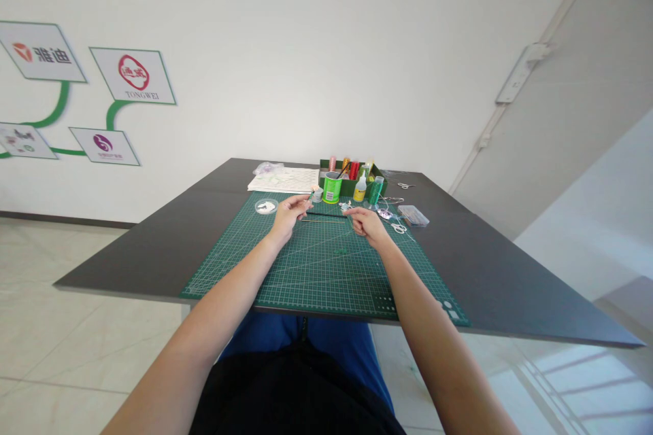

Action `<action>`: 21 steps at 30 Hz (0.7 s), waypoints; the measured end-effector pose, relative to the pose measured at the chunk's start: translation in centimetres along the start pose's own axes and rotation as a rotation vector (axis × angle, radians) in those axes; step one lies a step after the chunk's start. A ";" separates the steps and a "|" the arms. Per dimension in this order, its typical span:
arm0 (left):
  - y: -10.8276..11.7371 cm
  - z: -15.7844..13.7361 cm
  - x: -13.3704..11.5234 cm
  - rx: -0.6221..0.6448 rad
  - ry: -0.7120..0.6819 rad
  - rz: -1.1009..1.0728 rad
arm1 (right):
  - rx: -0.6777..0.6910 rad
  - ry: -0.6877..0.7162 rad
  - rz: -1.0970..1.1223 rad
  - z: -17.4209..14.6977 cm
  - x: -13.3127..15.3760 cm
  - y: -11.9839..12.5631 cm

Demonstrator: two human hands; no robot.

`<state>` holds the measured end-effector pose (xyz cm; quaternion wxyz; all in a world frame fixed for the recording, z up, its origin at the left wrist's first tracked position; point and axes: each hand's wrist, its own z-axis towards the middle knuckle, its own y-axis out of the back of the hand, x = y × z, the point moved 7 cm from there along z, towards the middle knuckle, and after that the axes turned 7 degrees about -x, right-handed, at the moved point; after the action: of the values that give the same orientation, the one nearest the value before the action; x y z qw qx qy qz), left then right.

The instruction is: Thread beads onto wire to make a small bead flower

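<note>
Over the green cutting mat (316, 272), my left hand (290, 216) is closed in a pinch on a small piece with green and pale orange on it (312, 193), too small to name. My right hand (366, 224) has its index finger reaching left and the other fingers curled; whatever it may hold is too small to make out. Just past that fingertip lie small pale pieces (345, 205). A dark thin rod (327, 215) and a thinner light-coloured stick (326, 221) lie on the mat between my hands.
Behind stand a green can (332, 189), a yellow glue bottle (360, 189), a green spool (376, 190) and a green box (349, 186) of thread spools. A round dish (266, 206) sits left; white-handled scissors (398, 228) and a clear case (413, 216) lie right. White sheets (283, 179) lie farther back.
</note>
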<state>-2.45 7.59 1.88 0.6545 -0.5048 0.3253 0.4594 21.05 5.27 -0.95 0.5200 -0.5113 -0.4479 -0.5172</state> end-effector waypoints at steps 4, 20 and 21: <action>0.4 0.2 -0.1 -0.028 -0.007 -0.014 | -0.026 0.020 -0.195 0.1 -0.3 -0.2; 0.7 0.1 -0.4 -0.058 -0.017 -0.005 | -0.393 0.116 -0.661 1.2 -0.8 3.9; 0.7 0.1 -0.4 -0.057 -0.017 -0.001 | -0.421 0.129 -0.667 1.2 -0.7 4.1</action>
<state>-3.22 7.66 2.04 0.6427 -0.5196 0.3061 0.4725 25.20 6.25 -1.83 0.2345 -0.3997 -0.4401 -0.7691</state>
